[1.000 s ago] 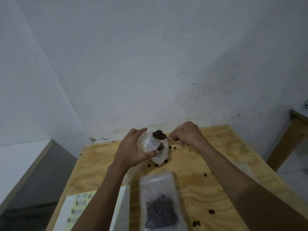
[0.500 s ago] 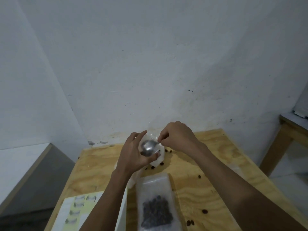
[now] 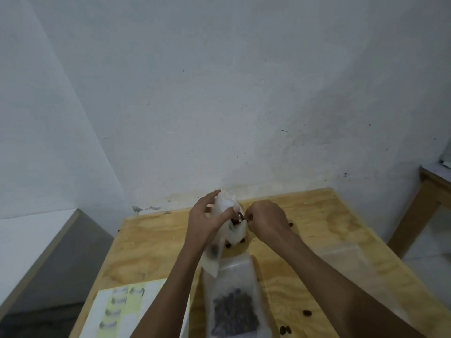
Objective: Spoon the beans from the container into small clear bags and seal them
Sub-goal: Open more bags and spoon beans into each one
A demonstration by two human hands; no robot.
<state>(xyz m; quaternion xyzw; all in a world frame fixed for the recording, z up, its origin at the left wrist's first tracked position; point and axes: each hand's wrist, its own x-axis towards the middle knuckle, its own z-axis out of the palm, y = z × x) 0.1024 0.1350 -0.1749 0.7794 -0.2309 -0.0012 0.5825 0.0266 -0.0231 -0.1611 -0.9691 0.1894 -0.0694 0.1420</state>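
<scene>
Both hands on small clear bag [image 3: 231, 220]: L hand [image 3: 203, 222] fingers curled round its thin, limp film, R hand [image 3: 266, 220] fingers pinched at mouth w/ beans [image 3: 236, 222]; light, best held near top.

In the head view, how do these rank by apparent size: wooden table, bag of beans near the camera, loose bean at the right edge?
1. wooden table
2. bag of beans, enlarged by nearness
3. loose bean

Nothing legible here — the label sheet [image 3: 127, 311] on the table [image 3: 317, 240] carries rows of dark marks, too blurred to read.
</scene>
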